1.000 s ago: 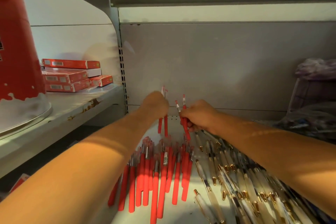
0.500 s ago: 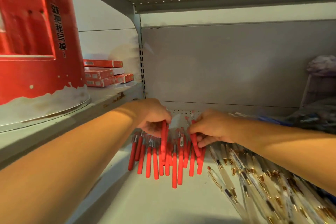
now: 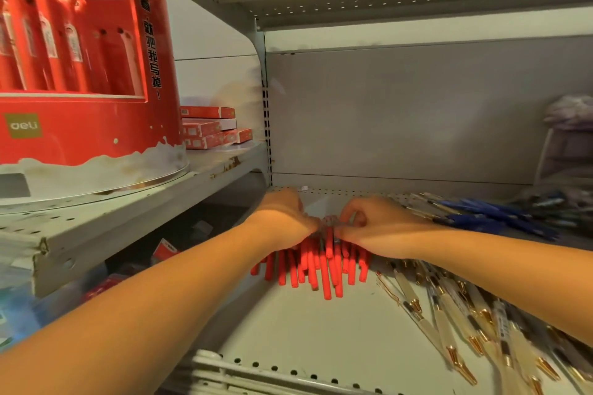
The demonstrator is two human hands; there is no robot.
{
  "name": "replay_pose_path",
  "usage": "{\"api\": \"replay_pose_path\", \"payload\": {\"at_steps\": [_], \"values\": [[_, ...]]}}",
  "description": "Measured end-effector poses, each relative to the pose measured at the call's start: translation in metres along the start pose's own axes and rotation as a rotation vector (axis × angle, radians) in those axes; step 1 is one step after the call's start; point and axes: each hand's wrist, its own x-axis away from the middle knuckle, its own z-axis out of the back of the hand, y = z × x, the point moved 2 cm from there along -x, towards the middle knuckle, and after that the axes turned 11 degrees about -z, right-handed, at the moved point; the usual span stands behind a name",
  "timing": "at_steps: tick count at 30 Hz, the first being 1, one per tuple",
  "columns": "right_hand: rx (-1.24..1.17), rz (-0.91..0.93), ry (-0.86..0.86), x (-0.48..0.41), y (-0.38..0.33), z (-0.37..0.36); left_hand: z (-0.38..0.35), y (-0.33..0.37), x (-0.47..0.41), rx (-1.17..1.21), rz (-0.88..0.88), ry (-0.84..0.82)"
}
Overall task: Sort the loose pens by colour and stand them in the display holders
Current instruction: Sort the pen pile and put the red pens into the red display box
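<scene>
A bunch of several red pens [image 3: 321, 269] lies on the grey shelf [image 3: 321, 330], ends pointing toward me. My left hand [image 3: 285, 220] and my right hand [image 3: 375, 228] both rest over the far ends of the bunch, fingers curled around the pens, meeting in the middle. The pens' far ends are hidden under the hands. A red round display holder [image 3: 80, 67] with red pens standing in its slots sits on the upper left shelf.
Several clear pens with gold tips [image 3: 455, 314] lie spread at the right front. Blue pens [image 3: 487, 215] lie at the back right. Red boxes [image 3: 211, 128] are stacked behind the holder. A shelf upright [image 3: 265, 106] divides the bays.
Both hands have come down from holding a few red pens upright onto the pile, and now gather the bunch together. The camera has moved back and left, showing more of the holder.
</scene>
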Motion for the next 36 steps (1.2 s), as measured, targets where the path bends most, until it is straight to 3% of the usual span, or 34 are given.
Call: {"api": "replay_pose_path", "payload": {"at_steps": [4,10,22,36], "values": [[0.205,0.109,-0.098,0.006,0.016,0.003,-0.007,-0.01,0.02,-0.128,-0.134,-0.01],[0.37,0.166,-0.315,0.013,0.017,-0.003,-0.029,-0.027,0.041,-0.127,-0.051,-0.339],[0.218,0.317,-0.519,0.007,0.016,0.015,-0.037,-0.021,0.047,-0.24,-0.246,-0.398],[0.217,0.365,-0.454,-0.014,0.012,0.005,-0.027,-0.037,0.021,-0.428,-0.361,-0.471]]}}
